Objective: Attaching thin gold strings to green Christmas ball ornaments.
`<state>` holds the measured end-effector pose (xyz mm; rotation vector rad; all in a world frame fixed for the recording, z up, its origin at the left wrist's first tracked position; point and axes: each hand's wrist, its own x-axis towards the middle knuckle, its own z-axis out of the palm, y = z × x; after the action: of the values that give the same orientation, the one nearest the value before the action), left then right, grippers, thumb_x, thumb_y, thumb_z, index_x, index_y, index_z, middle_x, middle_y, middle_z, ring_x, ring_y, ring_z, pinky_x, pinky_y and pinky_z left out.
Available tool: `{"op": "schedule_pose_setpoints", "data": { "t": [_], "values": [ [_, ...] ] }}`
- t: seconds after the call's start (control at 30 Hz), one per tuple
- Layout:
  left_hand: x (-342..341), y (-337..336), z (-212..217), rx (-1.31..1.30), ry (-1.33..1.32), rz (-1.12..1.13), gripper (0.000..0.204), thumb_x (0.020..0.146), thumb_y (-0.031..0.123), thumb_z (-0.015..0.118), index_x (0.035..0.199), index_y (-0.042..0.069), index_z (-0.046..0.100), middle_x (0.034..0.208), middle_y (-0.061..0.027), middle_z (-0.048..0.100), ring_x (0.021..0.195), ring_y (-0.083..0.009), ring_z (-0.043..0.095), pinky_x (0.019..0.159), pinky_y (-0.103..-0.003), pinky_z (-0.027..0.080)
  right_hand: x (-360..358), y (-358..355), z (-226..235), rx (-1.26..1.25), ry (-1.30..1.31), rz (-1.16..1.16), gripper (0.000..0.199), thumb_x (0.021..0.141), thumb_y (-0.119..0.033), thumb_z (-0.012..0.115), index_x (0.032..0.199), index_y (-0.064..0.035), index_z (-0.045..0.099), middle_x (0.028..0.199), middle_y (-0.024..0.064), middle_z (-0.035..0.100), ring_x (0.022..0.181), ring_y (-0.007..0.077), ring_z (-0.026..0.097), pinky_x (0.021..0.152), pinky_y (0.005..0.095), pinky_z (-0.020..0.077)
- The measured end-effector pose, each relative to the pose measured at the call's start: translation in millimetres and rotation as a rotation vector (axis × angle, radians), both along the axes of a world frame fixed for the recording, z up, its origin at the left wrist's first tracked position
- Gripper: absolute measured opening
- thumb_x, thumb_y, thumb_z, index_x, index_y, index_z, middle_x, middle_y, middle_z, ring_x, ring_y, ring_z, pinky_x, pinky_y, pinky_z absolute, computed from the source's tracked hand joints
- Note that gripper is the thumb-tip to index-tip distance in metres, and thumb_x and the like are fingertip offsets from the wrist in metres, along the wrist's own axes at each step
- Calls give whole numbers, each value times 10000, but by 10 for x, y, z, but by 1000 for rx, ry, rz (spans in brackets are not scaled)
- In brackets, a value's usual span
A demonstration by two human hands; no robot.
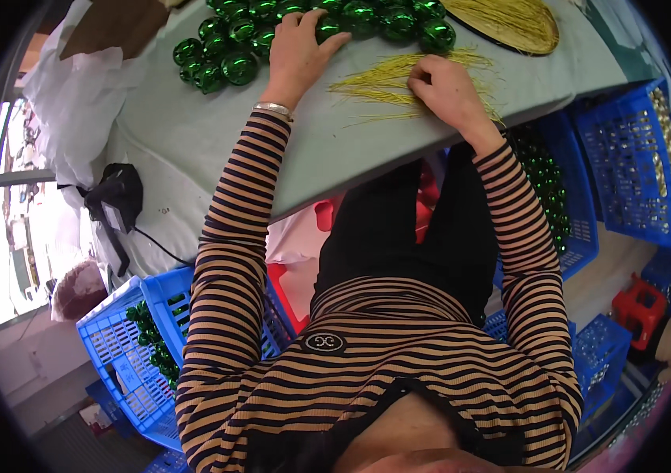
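Observation:
Shiny green bauble ornaments [238, 68] lie clustered along the far side of the cloth-covered table. My left hand [298, 57] rests over the near edge of that cluster, its fingers and thumb spread about one green bauble [328, 28]. To the right, a loose bundle of gold strings [375, 80] is laid out on the cloth. My right hand [447, 91] is over the right end of this bundle, thumb and forefinger pinched together; the strand between the fingertips is too fine to make out clearly. More gold strings fill a round tray [554, 39] at the far right.
Blue crates stand about: one with green baubles [555, 181] below the table's right edge, one with gold ones [659, 146] beyond it, another crate [126, 347] at lower left. A black device [117, 193] with a cord sits at left. A red stool [639, 311] is at right.

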<state>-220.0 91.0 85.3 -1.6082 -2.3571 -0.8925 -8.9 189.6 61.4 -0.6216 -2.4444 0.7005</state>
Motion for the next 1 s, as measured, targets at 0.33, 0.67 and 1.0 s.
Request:
{"op": "schedule_pose_setpoints", "data": {
  "t": [0.33,0.67,1.0],
  "values": [
    [-8,-205,59,227,-260,-63,473,786,253,665,1190,50,527,1151,-118,565,995,-257,574,807,-355,472,-82,-7,36,-61,268,37,173,787,-178,573,831,-13,599,695,145,610,644,274,602,610,360,475],
    [1425,-1068,50,168,-1907,-599,594,835,339,622,1309,86,370,1226,-180,508,1027,-277,563,799,-342,480,492,-589,615,-548,522,16,72,851,-56,594,853,16,600,739,71,641,654,111,595,609,232,474],
    [2016,-1340,-681,96,-2586,-252,387,917,278,522,1228,62,443,1214,-97,511,1052,-250,528,885,-419,447,1391,-1155,153,-1060,423,-165,78,852,-32,576,905,12,612,767,52,638,667,78,570,609,193,451]
  ]
}}
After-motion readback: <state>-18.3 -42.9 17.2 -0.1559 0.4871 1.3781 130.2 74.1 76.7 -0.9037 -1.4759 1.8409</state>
